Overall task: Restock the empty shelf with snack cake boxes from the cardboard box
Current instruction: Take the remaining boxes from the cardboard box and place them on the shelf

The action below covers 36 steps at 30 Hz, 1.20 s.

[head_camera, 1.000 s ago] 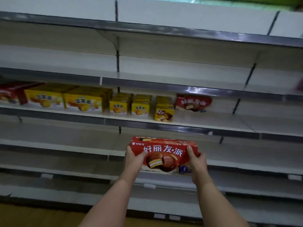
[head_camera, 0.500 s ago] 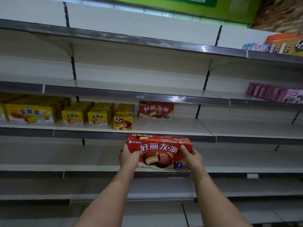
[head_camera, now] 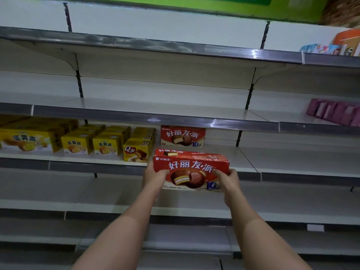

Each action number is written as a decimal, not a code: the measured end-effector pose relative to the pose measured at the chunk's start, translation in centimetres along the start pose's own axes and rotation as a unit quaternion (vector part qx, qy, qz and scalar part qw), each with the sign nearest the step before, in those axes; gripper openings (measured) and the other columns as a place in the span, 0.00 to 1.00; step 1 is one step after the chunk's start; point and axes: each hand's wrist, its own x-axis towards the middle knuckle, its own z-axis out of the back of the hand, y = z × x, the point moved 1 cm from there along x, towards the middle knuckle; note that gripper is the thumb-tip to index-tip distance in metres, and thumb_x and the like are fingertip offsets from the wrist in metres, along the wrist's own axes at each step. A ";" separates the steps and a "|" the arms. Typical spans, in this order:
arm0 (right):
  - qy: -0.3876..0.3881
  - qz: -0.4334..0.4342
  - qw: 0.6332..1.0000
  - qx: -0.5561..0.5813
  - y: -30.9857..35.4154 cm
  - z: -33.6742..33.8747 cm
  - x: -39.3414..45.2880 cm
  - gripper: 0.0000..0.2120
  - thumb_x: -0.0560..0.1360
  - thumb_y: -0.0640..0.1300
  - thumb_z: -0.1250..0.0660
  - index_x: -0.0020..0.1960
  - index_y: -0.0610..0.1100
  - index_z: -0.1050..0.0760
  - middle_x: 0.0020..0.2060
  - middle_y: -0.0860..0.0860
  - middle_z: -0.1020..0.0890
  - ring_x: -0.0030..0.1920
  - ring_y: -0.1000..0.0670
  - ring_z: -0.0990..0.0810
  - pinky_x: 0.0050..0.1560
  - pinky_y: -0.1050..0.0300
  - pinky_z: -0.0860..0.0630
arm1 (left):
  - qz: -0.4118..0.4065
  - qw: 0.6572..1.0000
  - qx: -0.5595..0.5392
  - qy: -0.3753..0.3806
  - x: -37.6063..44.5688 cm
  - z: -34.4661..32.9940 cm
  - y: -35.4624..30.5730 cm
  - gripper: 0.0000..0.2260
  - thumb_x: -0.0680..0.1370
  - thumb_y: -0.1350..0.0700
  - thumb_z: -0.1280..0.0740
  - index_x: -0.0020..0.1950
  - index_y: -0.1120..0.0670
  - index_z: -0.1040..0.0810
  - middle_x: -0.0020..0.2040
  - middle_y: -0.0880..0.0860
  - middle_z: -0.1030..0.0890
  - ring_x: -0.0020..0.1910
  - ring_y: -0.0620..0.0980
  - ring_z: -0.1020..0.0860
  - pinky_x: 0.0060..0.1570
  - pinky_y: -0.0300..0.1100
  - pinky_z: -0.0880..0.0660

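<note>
Holding: a red snack cake box [head_camera: 190,169] is up in front of the shelving, gripped at both short ends, printed face toward the camera
Shelving: a tall run of white shelves with grey front rails; most levels in view are bare
Target shelf: the shelf [head_camera: 224,152] level with the top of the held box; its right stretch is open, and that is the likely landing place
Step in hand: carrying one box to the shelf, judged from its height and how near the rail it sits; the placing itself is not yet done
Next move: lift the box clear of the front rail, push it forward onto the shelf and set it flat, likely in front of or beside the matching box
Yellow boxes: a row of yellow snack boxes [head_camera: 78,142] fills the left part of the same shelf, with a Q-marked yellow box [head_camera: 137,152] at its right end
Matching box: a second red box [head_camera: 182,136] stands at the back of the shelf, behind and just above the held one
Other stock: purple packs [head_camera: 335,112] one level higher at far right
Left hand [head_camera: 153,177]: clasps the box's left end, thumb across the front face
Right hand [head_camera: 227,179]: clasps the right end, thumb on the front, fingers behind and hidden
Box to hands: between the two, touching both
Cardboard box: not in view
</note>
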 end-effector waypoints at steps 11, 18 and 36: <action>0.041 0.025 0.999 -0.023 2.5 -2.8 9.2 0.24 0.77 0.38 0.36 0.70 0.41 0.37 0.61 0.42 0.24 0.55 0.47 0.25 0.55 0.52 0.30 | -0.004 0.999 -0.039 0.023 9.1 -3.7 -0.6 0.25 0.76 0.63 0.33 0.70 0.51 0.37 0.57 0.51 0.25 0.51 0.49 0.26 0.50 0.45 0.27; 0.035 0.017 0.998 -0.040 2.1 -5.1 13.9 0.22 0.77 0.39 0.37 0.69 0.41 0.36 0.61 0.43 0.24 0.58 0.44 0.25 0.55 0.53 0.30 | 0.019 1.000 -0.008 0.014 14.3 -4.9 0.3 0.29 0.76 0.63 0.34 0.73 0.51 0.42 0.64 0.54 0.27 0.63 0.56 0.28 0.64 0.53 0.32; 0.031 0.051 0.996 -0.068 0.4 -8.9 21.1 0.05 0.77 0.40 0.35 0.44 0.47 0.30 0.50 0.46 0.22 0.51 0.46 0.25 0.52 0.53 0.29 | -0.012 0.998 0.025 0.048 22.7 -7.9 3.4 0.39 0.73 0.58 0.32 0.77 0.47 0.51 0.69 0.55 0.29 0.65 0.57 0.29 0.65 0.55 0.32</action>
